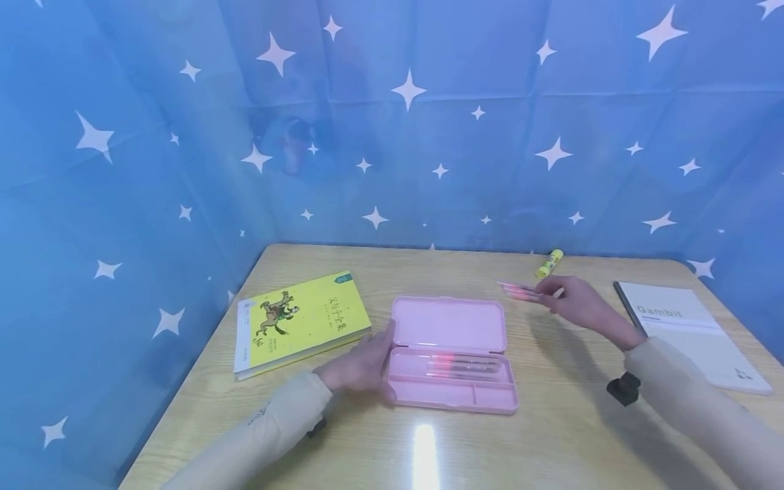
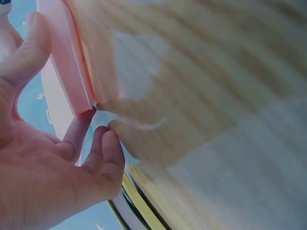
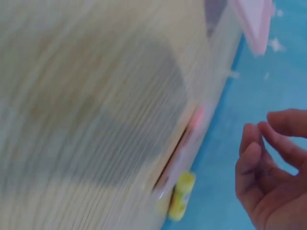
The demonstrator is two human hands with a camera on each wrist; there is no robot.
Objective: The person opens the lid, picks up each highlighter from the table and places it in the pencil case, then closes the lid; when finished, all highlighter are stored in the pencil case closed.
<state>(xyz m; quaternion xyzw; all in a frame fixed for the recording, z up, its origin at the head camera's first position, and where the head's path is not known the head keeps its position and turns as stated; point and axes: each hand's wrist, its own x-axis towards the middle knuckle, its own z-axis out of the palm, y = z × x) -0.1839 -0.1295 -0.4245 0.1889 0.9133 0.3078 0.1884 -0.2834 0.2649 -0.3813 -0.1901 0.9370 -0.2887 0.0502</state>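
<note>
An opened pink pencil case (image 1: pixel 431 391) lies on the table, its lid (image 1: pixel 449 324) folded back. Several slim clear-and-pink pens (image 1: pixel 463 366) rest in its long rear compartment. At its left end my left hand (image 1: pixel 361 361) holds the case between thumb and fingers; in the left wrist view the left hand (image 2: pixel 53 158) has one fingertip against the case's corner (image 2: pixel 81 108). Over the table to the right, my right hand (image 1: pixel 576 301) hovers by more slim pens (image 1: pixel 520 292). In the right wrist view its bent fingers (image 3: pixel 252 167) stand apart from the blurred pens (image 3: pixel 180 148).
Left of the case lies a thick yellow book (image 1: pixel 306 320). A yellow glue stick (image 1: pixel 549 264) lies behind the right hand, near the table's back edge. A white notebook (image 1: pixel 686 333) is at the right, under the right forearm's side. A blue starry curtain (image 1: pixel 429 156) surrounds the table.
</note>
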